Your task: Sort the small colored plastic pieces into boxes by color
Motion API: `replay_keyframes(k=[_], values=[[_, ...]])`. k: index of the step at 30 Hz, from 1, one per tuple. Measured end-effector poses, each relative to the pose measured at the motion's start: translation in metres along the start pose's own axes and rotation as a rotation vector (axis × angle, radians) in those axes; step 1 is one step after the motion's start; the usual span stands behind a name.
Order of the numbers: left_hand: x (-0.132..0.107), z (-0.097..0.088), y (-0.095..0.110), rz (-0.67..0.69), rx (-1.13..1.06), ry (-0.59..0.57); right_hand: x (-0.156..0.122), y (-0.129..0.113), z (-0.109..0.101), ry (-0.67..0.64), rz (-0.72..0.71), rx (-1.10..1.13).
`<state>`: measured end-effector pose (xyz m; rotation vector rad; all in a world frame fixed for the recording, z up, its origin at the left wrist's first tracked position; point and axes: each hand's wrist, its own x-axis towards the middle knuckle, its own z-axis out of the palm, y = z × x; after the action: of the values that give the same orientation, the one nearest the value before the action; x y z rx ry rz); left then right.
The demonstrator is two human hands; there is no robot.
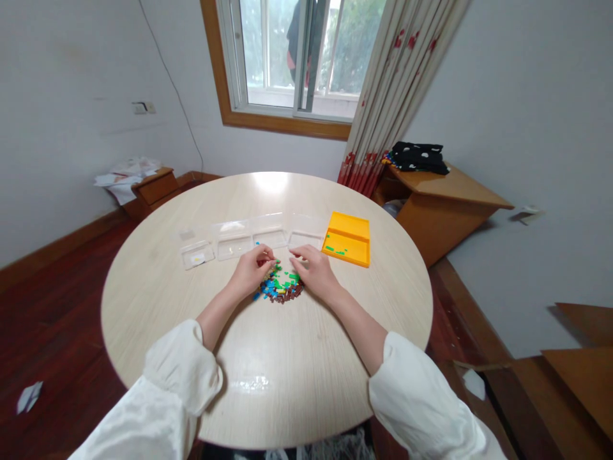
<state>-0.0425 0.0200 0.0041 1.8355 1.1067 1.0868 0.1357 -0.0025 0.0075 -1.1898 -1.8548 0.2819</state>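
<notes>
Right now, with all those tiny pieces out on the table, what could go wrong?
The small coloured pieces lie loose between the left hand and the right hand, so a careless brush might scatter some. Blue, green and brown ones sit close together, so a wrong colour could be picked up by mistake. The yellow box stands open near the right hand with a few green pieces inside; a bump might spill them.

The head view looks forward and down across the table (pixel 287 364).
</notes>
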Motion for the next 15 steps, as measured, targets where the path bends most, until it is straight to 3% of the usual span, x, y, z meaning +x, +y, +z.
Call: replay_keyframes(k=[3, 7, 15], values=[[-0.0003, 0.0008, -0.0009, 0.014, -0.018, -0.008, -0.0014, -0.0066, 0.0122, -0.095, -0.035, 0.028], [-0.0005, 0.0015, 0.0001, 0.014, -0.030, -0.014, -0.0003, -0.0076, 0.0127, -0.131, -0.061, 0.050], [-0.0007, 0.0041, 0.0030, -0.010, -0.091, -0.013, -0.0004, -0.0030, 0.0137, -0.034, -0.106, 0.070]])
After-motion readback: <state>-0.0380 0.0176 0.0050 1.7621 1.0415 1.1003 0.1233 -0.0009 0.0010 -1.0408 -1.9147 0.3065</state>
